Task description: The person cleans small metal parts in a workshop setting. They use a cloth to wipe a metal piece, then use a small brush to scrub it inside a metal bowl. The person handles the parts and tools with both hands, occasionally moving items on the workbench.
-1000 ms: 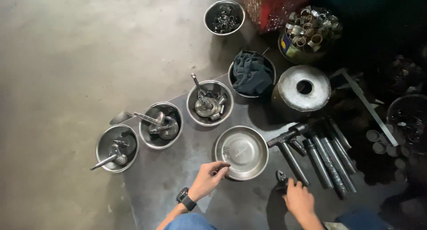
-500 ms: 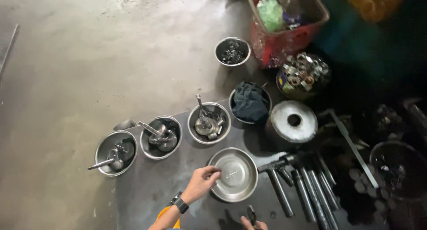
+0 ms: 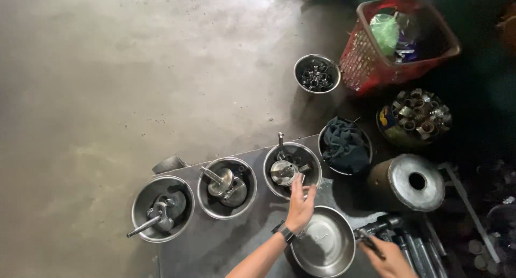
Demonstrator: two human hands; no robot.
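Steel sheet [image 3: 215, 246] laid on concrete floor [image 3: 107, 84], carrying bowls. Red basket [image 3: 376, 57] seen beyond far right corner. Empty steel bowl [image 3: 322, 246] set at near edge. Bowl with shaft parts [image 3: 292, 171] placed at far edge. Left hand [image 3: 300, 205] held flat, fingers spread, between both bowls. Right hand [image 3: 391, 259] closed around dark tool [image 3: 370, 241], near right.

Left hand [image 3: 300, 205] open, right hand [image 3: 389, 259] curled.
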